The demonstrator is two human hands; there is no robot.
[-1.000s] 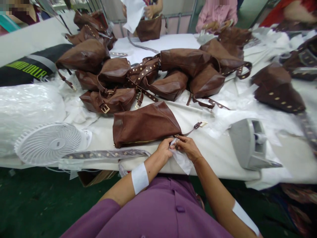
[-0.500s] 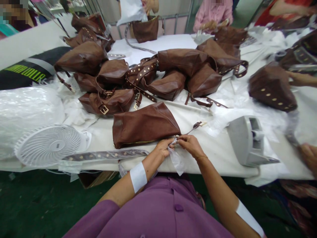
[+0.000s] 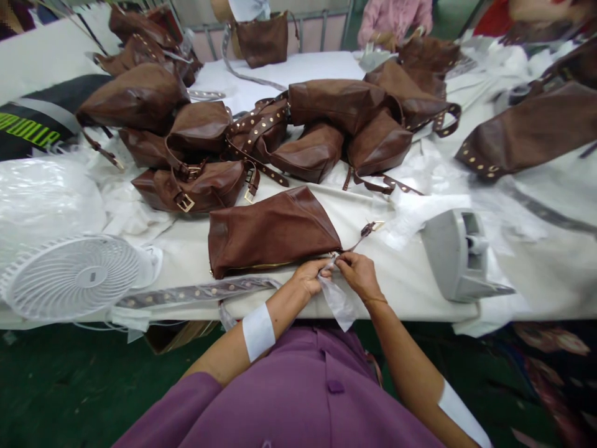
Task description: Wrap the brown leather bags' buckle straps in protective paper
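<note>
A brown handbag (image 3: pixel 273 233) lies on its side right in front of me, its zipper edge toward me. At its right front corner my left hand (image 3: pixel 310 277) is closed on a piece of clear plastic wrap (image 3: pixel 339 303), whose loose end hangs over the table edge. My right hand (image 3: pixel 360 274) pinches at the bag's corner beside the metal ring; whatever lies between its fingertips is too small to make out. A short strap with a buckle (image 3: pixel 367 229) extends from that corner. Left of my hands runs a studded strap in plastic (image 3: pixel 200 292).
Several brown handbags (image 3: pixel 336 109) are heaped behind. A white fan (image 3: pixel 74 277) stands at left, a grey tape dispenser (image 3: pixel 459 255) at right. Plastic wrapping (image 3: pixel 41 199) lies at far left. Another handbag (image 3: pixel 532 134) lies at right; a person in pink (image 3: pixel 394 22) sits across.
My right fingers have shifted slightly at the bag's corner, while the left hand keeps its grip. At right, a co-worker's handbag has turned over, and their hands have left view. My view has shifted slightly.
</note>
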